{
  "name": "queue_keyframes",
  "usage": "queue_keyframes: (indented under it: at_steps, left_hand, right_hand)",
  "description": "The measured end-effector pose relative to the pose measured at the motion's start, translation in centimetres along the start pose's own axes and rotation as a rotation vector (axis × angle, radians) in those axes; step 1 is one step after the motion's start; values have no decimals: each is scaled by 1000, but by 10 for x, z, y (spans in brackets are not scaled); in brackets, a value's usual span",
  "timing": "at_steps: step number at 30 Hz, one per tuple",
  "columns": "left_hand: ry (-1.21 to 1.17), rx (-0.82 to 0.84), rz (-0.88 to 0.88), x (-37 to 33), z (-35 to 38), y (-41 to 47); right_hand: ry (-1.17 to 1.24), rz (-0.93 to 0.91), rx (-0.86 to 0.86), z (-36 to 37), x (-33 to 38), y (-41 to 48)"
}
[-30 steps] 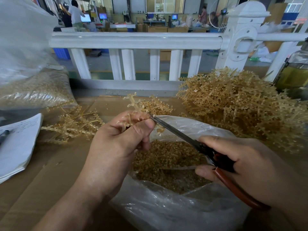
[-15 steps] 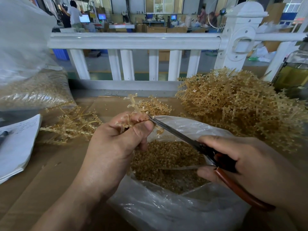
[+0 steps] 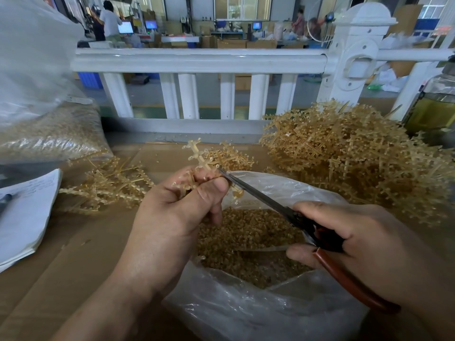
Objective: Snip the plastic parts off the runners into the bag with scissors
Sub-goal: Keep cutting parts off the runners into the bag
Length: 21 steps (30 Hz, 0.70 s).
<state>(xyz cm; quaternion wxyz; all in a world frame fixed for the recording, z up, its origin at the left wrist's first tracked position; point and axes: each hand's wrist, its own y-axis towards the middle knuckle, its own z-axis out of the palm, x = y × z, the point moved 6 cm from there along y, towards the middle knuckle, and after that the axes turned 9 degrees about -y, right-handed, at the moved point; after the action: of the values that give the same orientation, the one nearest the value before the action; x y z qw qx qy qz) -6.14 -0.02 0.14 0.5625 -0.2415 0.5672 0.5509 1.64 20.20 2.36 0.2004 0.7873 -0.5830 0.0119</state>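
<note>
Over the open plastic bag (image 3: 246, 313) of cut parts (image 3: 246, 237), the left hand (image 3: 172, 217) pinches a tan runner (image 3: 199, 161) between thumb and curled fingers. The right hand (image 3: 364, 244) grips the scissors (image 3: 295, 217) by their brown handles, blade tips touching the runner just beside the left thumb. A heap of uncut runners (image 3: 349, 158) lies right of the bag on the cardboard (image 3: 73, 254).

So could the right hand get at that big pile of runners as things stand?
Likely yes: the pile lies just beyond the right hand with nothing between, though its fingers grip the scissors, so grabbing would be awkward.
</note>
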Motion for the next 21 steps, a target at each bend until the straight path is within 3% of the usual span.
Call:
queue_keyframes:
  at_steps: [21]
  left_hand:
    - [-60, -42, -10, 3, 0, -1]
  right_hand:
    - [-4, 58, 4, 5, -2, 0]
